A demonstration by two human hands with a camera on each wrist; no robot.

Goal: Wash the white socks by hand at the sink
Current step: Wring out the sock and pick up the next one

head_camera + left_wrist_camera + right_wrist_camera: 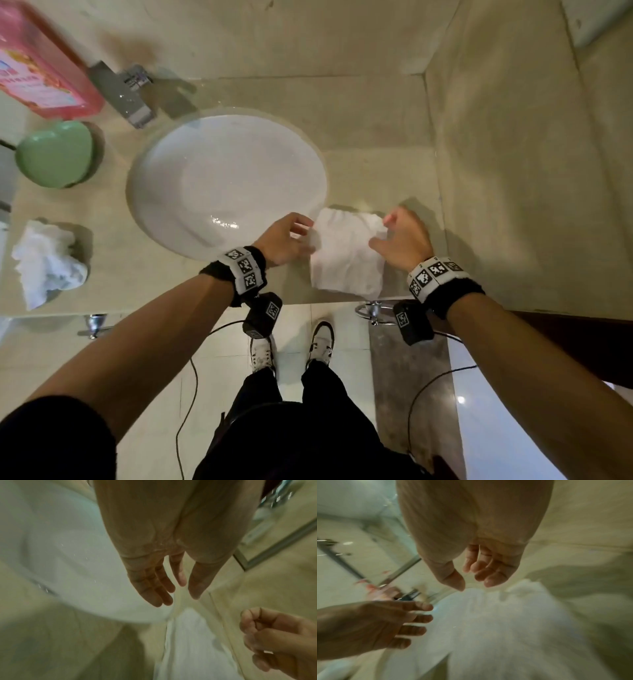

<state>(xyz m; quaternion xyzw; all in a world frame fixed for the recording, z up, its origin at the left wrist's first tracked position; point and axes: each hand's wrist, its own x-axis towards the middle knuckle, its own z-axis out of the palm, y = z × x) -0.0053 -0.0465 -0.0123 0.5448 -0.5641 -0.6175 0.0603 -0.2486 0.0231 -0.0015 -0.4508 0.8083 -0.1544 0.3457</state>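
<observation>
A white sock (346, 255) lies flat on the counter (376, 144), at 4 o'clock from the sink (164, 164). My left hand (286, 240) and right hand (404, 240) hover beside it, fingers loose and apart, holding nothing.

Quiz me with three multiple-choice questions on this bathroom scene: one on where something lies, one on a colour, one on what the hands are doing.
1. Where is the flat white cloth?
A. In the sink
B. On the counter right of the sink
C. On the floor

2. What colour is the heart-shaped dish?
A. Green
B. Blue
C. Black

3. How are the two hands?
A. Both clenched round the cloth
B. Both open at the cloth's sides
C. One on the tap

Answers:
1 B: it lies on the counter beside the sink.
2 A: it is pale green.
3 B: the left hand and right hand show loose, spread fingers in the wrist views.
</observation>
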